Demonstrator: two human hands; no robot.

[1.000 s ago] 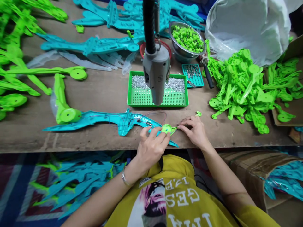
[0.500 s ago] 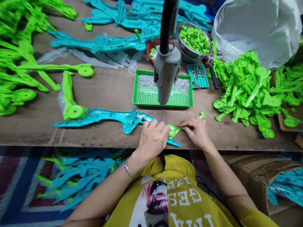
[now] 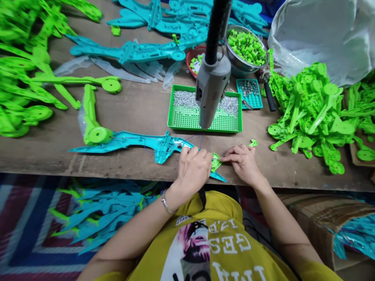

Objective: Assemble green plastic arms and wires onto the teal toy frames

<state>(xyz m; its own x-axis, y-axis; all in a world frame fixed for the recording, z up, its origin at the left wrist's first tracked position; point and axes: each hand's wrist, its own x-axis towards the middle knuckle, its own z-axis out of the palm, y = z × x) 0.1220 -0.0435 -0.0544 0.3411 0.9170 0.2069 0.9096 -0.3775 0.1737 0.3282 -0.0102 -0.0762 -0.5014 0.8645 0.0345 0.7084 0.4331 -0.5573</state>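
Observation:
A long blue plastic part (image 3: 131,141) lies along the table's front edge, with thin wires on it and a green arm piece (image 3: 98,134) across its left part. My left hand (image 3: 193,167) is closed over its right part, fingers curled down and fingertips hidden. Just right of that hand, a green round-ended piece (image 3: 216,161) rests over the blue part's right end. My right hand (image 3: 243,163) is pinched at this green piece's right side; what lies between its fingertips is too small to make out. A small green hook-shaped piece (image 3: 253,143) lies beyond my right hand.
A grey electric screwdriver (image 3: 213,88) hangs above a green tray of screws (image 3: 187,124). Green parts (image 3: 313,113) are heaped right, more (image 3: 38,78) left. Blue parts (image 3: 152,50), a metal bowl (image 3: 243,68), a small teal tray (image 3: 258,102) and a white sack (image 3: 319,35) stand behind.
The view has shifted slightly, moving the table items rightward in the picture. My right fingertips have moved a little closer to the green round-ended piece. Both hands remain closed.

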